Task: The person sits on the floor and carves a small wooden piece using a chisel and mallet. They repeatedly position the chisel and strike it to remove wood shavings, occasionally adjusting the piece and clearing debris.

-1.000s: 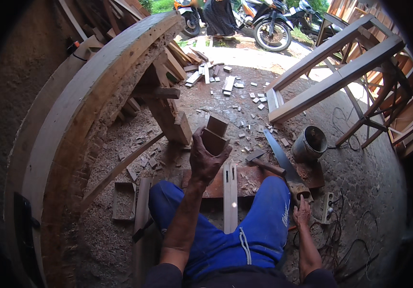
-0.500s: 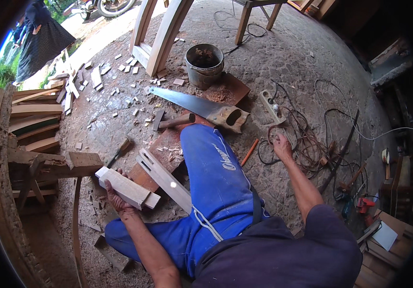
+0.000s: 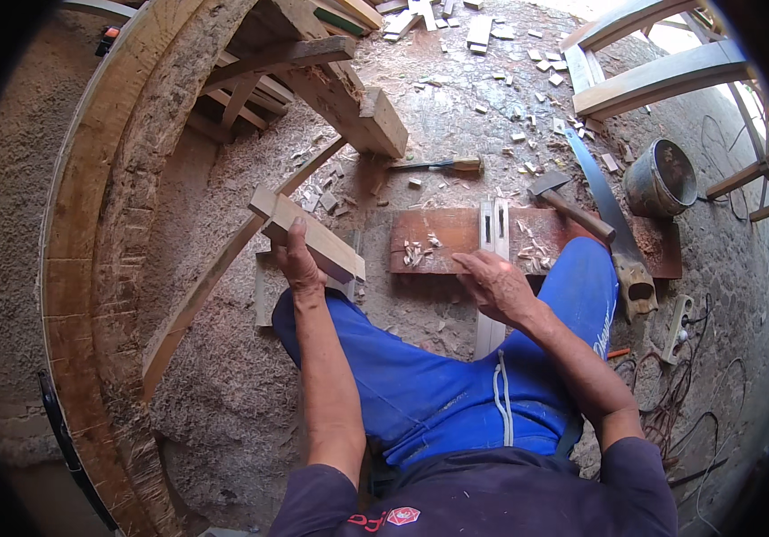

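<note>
Moved right hand, seemingly empty and loose, left from cords to slotted bar, free to assist my left hand gripping block.

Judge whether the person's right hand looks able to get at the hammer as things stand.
Probably yes. The right hand looks empty, and nothing covers the hammer, which lies beyond it to the right. The right knee is close to the hammer's near end but seems to leave room.
</note>
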The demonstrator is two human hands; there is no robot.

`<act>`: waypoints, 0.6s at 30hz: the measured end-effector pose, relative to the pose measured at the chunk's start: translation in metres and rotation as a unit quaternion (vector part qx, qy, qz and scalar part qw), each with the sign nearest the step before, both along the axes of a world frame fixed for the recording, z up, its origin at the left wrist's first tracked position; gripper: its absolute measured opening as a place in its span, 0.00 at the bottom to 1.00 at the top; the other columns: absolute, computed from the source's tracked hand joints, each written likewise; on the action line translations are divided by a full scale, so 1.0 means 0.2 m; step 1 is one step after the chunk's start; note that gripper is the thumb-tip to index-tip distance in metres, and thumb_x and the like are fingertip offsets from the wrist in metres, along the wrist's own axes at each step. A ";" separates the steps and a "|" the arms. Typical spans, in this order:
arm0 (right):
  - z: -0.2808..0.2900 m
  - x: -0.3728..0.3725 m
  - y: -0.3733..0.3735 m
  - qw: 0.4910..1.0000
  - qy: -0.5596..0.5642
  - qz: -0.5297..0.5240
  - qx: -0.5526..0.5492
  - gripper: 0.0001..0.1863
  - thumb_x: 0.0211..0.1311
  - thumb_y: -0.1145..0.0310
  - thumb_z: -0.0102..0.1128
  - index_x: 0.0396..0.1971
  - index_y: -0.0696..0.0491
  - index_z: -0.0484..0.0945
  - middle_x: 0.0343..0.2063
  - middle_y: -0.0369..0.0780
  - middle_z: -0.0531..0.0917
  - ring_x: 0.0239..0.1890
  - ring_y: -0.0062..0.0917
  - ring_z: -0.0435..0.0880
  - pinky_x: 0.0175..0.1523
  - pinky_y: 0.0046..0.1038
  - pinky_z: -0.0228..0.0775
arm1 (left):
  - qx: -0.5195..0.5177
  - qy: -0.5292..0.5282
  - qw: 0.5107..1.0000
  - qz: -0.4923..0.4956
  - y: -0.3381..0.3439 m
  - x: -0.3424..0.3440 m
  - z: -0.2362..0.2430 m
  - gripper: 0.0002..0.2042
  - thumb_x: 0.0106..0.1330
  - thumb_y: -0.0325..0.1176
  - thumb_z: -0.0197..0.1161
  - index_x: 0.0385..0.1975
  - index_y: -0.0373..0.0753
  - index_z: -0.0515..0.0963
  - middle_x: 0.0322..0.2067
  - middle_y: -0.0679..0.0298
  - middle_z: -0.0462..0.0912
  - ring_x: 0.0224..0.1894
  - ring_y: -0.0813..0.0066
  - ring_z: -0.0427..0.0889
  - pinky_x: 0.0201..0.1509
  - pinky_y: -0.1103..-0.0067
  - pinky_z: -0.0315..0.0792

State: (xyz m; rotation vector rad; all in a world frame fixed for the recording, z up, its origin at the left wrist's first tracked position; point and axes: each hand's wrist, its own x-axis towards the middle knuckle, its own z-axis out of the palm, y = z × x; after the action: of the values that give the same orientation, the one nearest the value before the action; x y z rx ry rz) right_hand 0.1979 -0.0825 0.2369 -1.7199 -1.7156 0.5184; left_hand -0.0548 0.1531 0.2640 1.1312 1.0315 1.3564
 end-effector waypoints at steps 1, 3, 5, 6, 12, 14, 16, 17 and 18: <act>-0.07 -0.09 0.09 0.995 -0.028 0.082 -0.044 0.16 0.64 0.71 0.61 0.52 0.53 0.79 0.44 0.46 0.82 0.50 0.41 0.83 0.56 0.39 0.76 | 0.022 -0.011 1.000 0.019 -0.02 -0.03 0.03 0.22 0.63 0.35 0.63 0.55 0.31 0.75 0.46 0.59 0.80 0.46 0.68 0.80 0.53 0.70 0.76; -0.25 -0.25 0.24 0.981 -0.071 0.172 -0.048 0.16 0.63 0.70 0.58 0.51 0.53 0.80 0.44 0.45 0.82 0.52 0.40 0.82 0.58 0.39 0.75 | 0.067 -0.034 0.996 0.052 -0.04 -0.09 0.07 0.24 0.63 0.35 0.62 0.58 0.29 0.74 0.48 0.57 0.80 0.47 0.66 0.80 0.55 0.70 0.76; -0.40 -0.42 0.36 0.965 -0.108 0.219 -0.091 0.13 0.65 0.68 0.55 0.47 0.53 0.80 0.43 0.45 0.82 0.52 0.40 0.82 0.55 0.40 0.77 | 0.094 0.006 0.992 0.078 -0.10 -0.16 0.12 0.27 0.64 0.36 0.61 0.62 0.26 0.71 0.52 0.53 0.79 0.50 0.63 0.81 0.57 0.68 0.76; -0.43 -0.50 0.41 0.959 -0.116 0.237 -0.106 0.12 0.65 0.68 0.55 0.46 0.53 0.80 0.43 0.44 0.82 0.52 0.40 0.82 0.54 0.41 0.77 | 0.113 0.036 0.990 0.076 -0.14 -0.18 0.17 0.28 0.64 0.36 0.61 0.62 0.26 0.71 0.54 0.53 0.79 0.51 0.63 0.81 0.57 0.68 0.76; -0.65 -0.88 0.52 0.955 -0.042 0.258 -0.138 0.13 0.66 0.65 0.55 0.47 0.53 0.77 0.45 0.46 0.81 0.52 0.42 0.82 0.52 0.43 0.79 | 0.153 0.132 0.978 0.056 -0.15 -0.27 0.11 0.31 0.67 0.33 0.60 0.66 0.22 0.64 0.58 0.46 0.78 0.56 0.60 0.82 0.63 0.68 0.74; -0.67 -0.96 0.51 0.945 -0.051 0.295 -0.136 0.15 0.67 0.65 0.55 0.51 0.53 0.76 0.45 0.46 0.80 0.52 0.43 0.82 0.52 0.44 0.79 | 0.148 0.130 0.979 0.058 -0.16 -0.28 0.11 0.30 0.67 0.33 0.60 0.66 0.22 0.64 0.59 0.46 0.78 0.56 0.59 0.82 0.63 0.68 0.73; -0.63 -1.04 0.51 0.965 0.039 0.225 -0.130 0.17 0.68 0.64 0.54 0.54 0.52 0.74 0.45 0.46 0.79 0.52 0.42 0.82 0.52 0.43 0.78 | 0.139 0.117 0.981 0.070 -0.17 -0.29 0.13 0.30 0.67 0.33 0.60 0.67 0.22 0.64 0.59 0.46 0.77 0.57 0.59 0.81 0.65 0.67 0.72; -0.59 -1.05 0.53 0.972 0.082 0.183 -0.123 0.17 0.68 0.64 0.54 0.55 0.52 0.73 0.45 0.46 0.79 0.52 0.42 0.82 0.53 0.43 0.78 | 0.143 0.109 0.981 0.076 -0.18 -0.27 0.14 0.30 0.67 0.33 0.60 0.67 0.22 0.64 0.60 0.46 0.77 0.58 0.59 0.80 0.65 0.67 0.72; -0.61 -1.09 0.56 0.985 0.076 0.150 -0.048 0.16 0.66 0.64 0.56 0.51 0.53 0.74 0.45 0.46 0.79 0.52 0.43 0.81 0.53 0.43 0.75 | 0.146 0.101 0.981 0.083 -0.19 -0.26 0.14 0.30 0.67 0.33 0.60 0.67 0.22 0.64 0.60 0.46 0.77 0.59 0.58 0.80 0.65 0.67 0.72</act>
State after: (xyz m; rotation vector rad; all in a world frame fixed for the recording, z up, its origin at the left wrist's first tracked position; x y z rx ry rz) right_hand -0.0197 0.0292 0.1154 -1.4497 -1.8716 0.8586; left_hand -0.1063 0.1155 0.2925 1.4506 1.1167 1.5889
